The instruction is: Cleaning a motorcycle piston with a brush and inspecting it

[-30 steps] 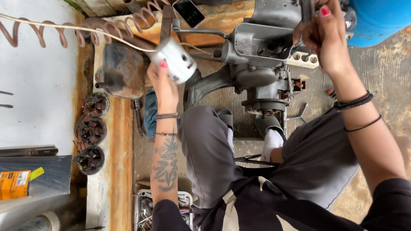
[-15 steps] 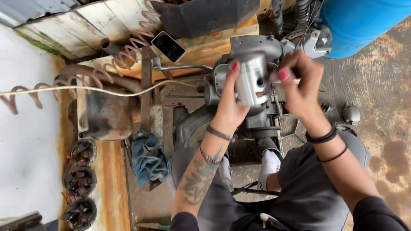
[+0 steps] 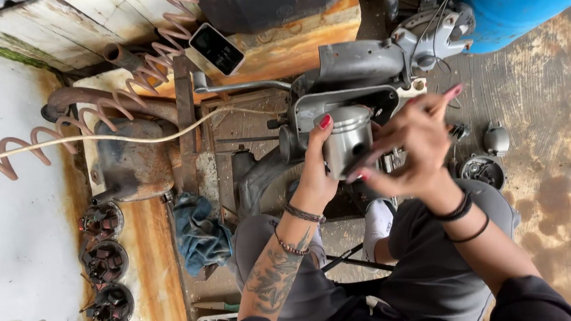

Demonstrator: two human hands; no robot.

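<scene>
Since half a second ago the piston has dropped a little lower in front of the engine, and the right hand has spread its fingers. The left hand clasps the piston at its nine o'clock side; the right pinches a small part at three o'clock. That loose pinch risks dropping the part into the engine.
</scene>
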